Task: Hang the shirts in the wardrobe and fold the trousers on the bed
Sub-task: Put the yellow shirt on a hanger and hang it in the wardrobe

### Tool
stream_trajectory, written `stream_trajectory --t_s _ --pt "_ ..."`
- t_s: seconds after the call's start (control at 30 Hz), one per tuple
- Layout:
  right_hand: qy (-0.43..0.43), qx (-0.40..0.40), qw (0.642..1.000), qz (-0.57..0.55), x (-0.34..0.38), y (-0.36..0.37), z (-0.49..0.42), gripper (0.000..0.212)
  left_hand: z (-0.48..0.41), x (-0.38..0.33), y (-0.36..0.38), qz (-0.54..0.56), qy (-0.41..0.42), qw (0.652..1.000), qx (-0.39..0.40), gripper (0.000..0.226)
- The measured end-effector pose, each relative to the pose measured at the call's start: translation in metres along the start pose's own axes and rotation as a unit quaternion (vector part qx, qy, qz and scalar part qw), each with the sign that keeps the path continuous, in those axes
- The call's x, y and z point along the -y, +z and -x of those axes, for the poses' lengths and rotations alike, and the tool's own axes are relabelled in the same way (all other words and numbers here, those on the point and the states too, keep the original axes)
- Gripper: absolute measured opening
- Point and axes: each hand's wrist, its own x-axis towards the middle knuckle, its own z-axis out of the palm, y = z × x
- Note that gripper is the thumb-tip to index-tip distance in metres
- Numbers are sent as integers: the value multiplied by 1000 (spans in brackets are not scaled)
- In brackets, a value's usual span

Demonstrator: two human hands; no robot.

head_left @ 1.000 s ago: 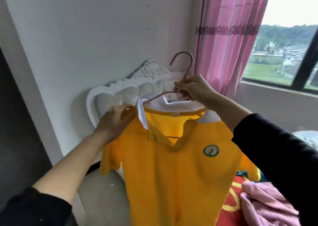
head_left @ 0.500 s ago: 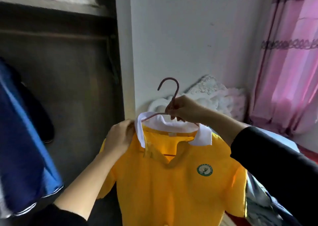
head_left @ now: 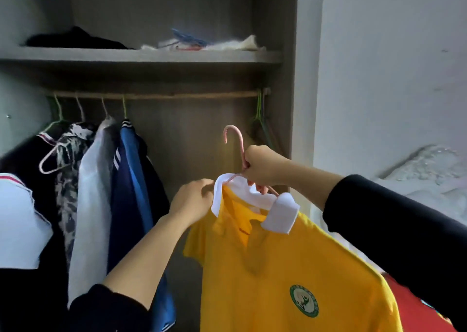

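At the left, hung clothes crowd the rail, leaving a free stretch to their right. The left hand pinches the white collar edge of the yellow shirt, which hangs tilted below the rail, in front of the wardrobe. The right hand grips the neck of the pink hanger, hook upward, short of the rail. A missed hook, or a snag on the green hangers at the rail's right end, could slide the shirt off.

You can't read any words or numbers here. The yellow shirt has a round green badge on its chest, but its marks are too blurry to read.
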Motion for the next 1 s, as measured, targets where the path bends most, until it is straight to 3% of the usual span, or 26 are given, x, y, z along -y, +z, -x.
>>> stream_trajectory --t_s 0.2,0.57,0.73,0.9,1.0 --pt "-37 -5 999 -8 26 17 -106 13 -76 51 -32 -18 -27 999 -4 40" --pt "-22 -76 987 -137 73 60 -266 12 -191 145 -108 -142 -41 980 -131 44" --pt "2 -125 966 -226 104 61 -327 11 -247 178 -146 -164 -17 971 -170 52" --pt "13 -159 947 -278 133 63 -385 23 -300 209 -176 -185 -30 969 -161 61" --pt "43 -165 930 -326 143 73 -412 16 -322 228 -181 -186 -22 969 -162 67"
